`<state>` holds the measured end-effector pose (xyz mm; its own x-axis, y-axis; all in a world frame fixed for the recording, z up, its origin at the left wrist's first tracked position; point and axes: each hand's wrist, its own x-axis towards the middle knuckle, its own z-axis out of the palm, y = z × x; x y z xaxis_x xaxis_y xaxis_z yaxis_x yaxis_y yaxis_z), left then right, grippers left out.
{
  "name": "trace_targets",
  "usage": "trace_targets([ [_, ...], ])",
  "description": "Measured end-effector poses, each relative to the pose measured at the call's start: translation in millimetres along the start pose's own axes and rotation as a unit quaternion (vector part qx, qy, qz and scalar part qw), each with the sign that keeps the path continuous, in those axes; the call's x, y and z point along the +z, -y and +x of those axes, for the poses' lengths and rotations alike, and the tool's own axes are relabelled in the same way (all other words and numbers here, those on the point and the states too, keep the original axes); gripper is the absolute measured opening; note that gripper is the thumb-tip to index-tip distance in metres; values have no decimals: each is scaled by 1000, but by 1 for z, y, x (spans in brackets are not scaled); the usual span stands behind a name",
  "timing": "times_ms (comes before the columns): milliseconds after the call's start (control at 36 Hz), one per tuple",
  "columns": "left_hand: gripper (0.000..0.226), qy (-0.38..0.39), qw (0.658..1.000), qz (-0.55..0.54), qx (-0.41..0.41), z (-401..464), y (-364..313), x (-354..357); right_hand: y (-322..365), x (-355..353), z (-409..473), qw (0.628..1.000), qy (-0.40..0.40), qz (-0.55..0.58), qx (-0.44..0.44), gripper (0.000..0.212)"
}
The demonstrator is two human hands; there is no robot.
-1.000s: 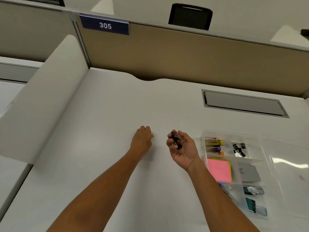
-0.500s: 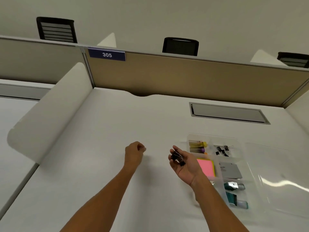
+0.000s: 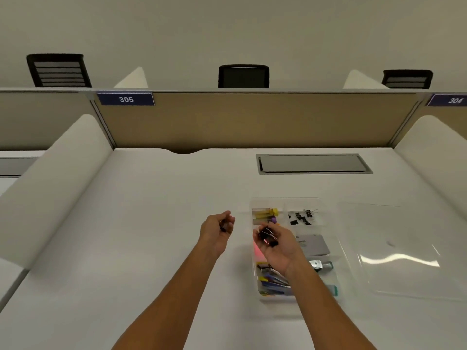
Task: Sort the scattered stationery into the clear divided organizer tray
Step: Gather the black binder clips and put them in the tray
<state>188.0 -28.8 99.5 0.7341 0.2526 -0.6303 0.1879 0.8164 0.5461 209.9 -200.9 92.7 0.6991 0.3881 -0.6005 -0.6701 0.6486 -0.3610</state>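
Observation:
The clear divided organizer tray [image 3: 285, 199] lies on the white desk, right of centre. Its compartments hold highlighters [image 3: 265, 215], loose black binder clips [image 3: 302, 218], pink sticky notes [image 3: 256, 248], a grey card [image 3: 316, 245], pens [image 3: 271, 282] and teal items [image 3: 322, 265]. My right hand [image 3: 278, 247] hovers palm up over the tray's left side, fingers cupped round a small bunch of black binder clips [image 3: 267, 236]. My left hand [image 3: 216, 229] is just left of the tray with its fingers curled on a small dark piece [image 3: 223, 228], apparently another clip.
A clear flat lid [image 3: 404, 251] lies right of the tray. A grey cable hatch [image 3: 313, 163] is set into the desk behind it. White side dividers and a tan back partition [image 3: 252, 120] enclose the desk. Office chairs stand beyond.
My right hand has carried the clips rightward, from beside the tray to above its left side. My left hand has lifted off the desk and followed. The view has tilted up.

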Motion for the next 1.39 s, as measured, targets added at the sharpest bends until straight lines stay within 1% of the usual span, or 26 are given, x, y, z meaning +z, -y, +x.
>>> trace_targets([
  [167, 5, 27, 999, 34, -4, 5, 32, 51, 29, -22, 2, 999, -17, 32, -18, 30],
  [250, 3, 40, 997, 73, -5, 6, 48, 79, 46, -29, 3, 997, -32, 58, -42, 41],
  [306, 10, 47, 994, 99, -9, 8, 60, 97, 58, -33, 4, 995, -43, 65, -62, 53],
  [361, 17, 47, 990, 129, -17, 12, 71, 113, 70, -36, 6, 992, -55, 71, -84, 58],
  [444, 27, 38, 984, 172, -35, 20, 84, 132, 86, -39, 10, 990, -67, 65, -105, 58],
  [556, 41, 27, 978, 201, -52, 27, 93, 151, 103, -42, 17, 989, -89, 53, -109, 56],
  [750, 49, 33, 975, 218, -42, 39, 102, 165, 119, -45, 30, 988, -100, 45, -105, 50],
  [944, 59, 26, 972, 228, -51, 47, 105, 174, 124, -44, 41, 985, -119, 53, -113, 68],
  [1111, 73, 36, 973, 217, -67, 49, 104, 179, 126, -43, 42, 983, -126, 54, -121, 73],
  [1250, 74, 45, 972, 219, -65, 47, 103, 179, 125, -44, 35, 983, -133, 30, -126, 73],
  [1333, 72, 48, 969, 238, -51, 48, 102, 177, 126, -46, 31, 982, -133, 18, -130, 67],
  [1389, 71, 56, 967, 243, -56, 48, 102, 174, 127, -48, 27, 982, -131, 17, -133, 64],
])
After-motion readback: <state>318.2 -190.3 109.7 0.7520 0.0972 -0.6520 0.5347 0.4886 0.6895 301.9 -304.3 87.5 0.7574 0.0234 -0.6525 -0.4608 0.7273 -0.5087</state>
